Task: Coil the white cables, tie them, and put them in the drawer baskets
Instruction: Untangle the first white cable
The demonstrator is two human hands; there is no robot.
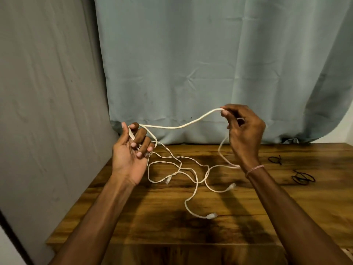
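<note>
Your dark-grained wooden desk (267,217) stands against a pale blue-grey curtain (191,64), with a grey cloth (47,92) hanging along its left side. A black tie (275,160) and a second black tie (303,178) lie at the desk's right, well apart from the white cables (193,175), whose loose loops and plugs cross one another over the desk's middle. Above these, your left hand (129,152), palm up, curls its fingers round a turn of cable, and your right hand (244,131), a pink band (255,169) at its wrist, pinches the same strand, which sags between your hands.
</note>
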